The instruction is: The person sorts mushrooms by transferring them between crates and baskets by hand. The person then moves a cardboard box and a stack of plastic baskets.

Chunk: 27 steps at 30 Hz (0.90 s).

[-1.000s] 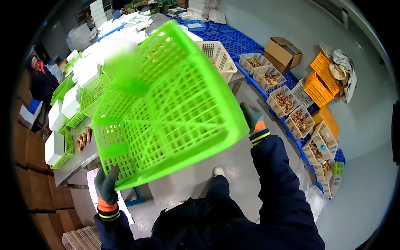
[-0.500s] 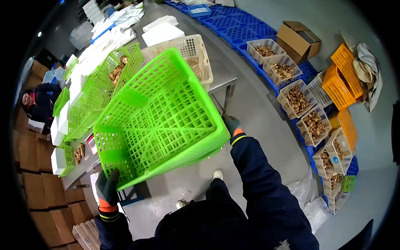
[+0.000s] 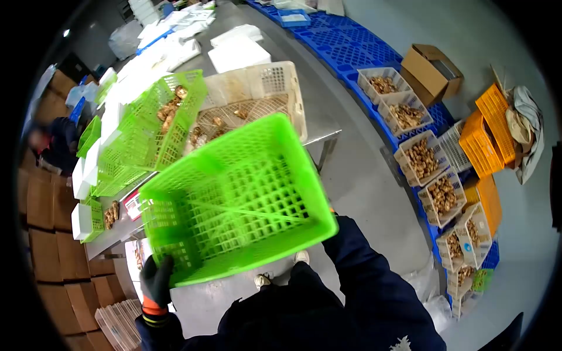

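Observation:
An empty bright green plastic basket [image 3: 246,257] is held up in front of me, tilted so that its open top faces me. My left hand [image 3: 157,281], in a dark glove with an orange cuff, is closed on its lower left corner. My right hand is hidden behind the basket's right side; only a sliver of orange cuff shows beside the sleeve. Just beyond the basket stands a whitish plastic crate [image 3: 297,105] with a few ginger roots [image 3: 218,121] inside. To its left, another green basket [image 3: 199,96] holds more ginger.
A metal table [image 3: 316,126] carries white foam boxes [image 3: 239,54] and loose ginger [image 3: 111,215]. Crates of ginger [image 3: 422,158] line blue pallets [image 3: 345,41] on the right. Cardboard boxes [image 3: 41,205] are stacked at left, where another person [image 3: 58,143] is.
The green basket has come lower and its top edge has dropped, uncovering the whitish crate and its ginger. My right hand has gone out of sight behind the basket.

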Available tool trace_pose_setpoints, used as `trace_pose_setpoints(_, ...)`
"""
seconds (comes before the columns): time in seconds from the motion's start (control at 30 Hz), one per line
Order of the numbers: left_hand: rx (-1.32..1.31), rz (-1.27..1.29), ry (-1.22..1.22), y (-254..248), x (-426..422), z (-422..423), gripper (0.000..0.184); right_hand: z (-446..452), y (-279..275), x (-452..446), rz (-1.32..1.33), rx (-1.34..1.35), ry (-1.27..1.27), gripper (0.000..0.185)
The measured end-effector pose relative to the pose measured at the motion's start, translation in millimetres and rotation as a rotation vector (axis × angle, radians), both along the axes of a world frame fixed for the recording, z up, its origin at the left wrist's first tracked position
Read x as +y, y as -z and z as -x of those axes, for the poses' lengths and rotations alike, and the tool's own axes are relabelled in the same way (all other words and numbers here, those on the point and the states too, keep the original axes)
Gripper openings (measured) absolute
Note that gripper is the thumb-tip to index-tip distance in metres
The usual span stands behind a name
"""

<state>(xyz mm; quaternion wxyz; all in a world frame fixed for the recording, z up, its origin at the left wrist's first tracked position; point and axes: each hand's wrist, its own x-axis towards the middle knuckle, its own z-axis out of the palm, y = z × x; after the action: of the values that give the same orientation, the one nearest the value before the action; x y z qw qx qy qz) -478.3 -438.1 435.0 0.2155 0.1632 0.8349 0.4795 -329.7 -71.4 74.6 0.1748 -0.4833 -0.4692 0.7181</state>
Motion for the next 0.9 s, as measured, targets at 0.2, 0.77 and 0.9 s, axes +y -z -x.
trace_pose_setpoints(0.2,0.037,-0.026,0.039,36.3,23.2,-11.2,0.030,-7.6,-14.3,7.4,0.049,0.053,-0.027,0.031)
trace_pose_setpoints(0.77,-0.176,-0.260,0.159,27.3,16.2,13.9,0.041,-26.5,-18.6,22.1,-0.062,-0.121,0.177,0.028)
trace_pose_setpoints(0.9,-0.423,-0.314,0.109,51.1,-21.7,45.0,0.051,-80.5,-8.9,-20.2,-0.066,-0.291,0.334,0.027)
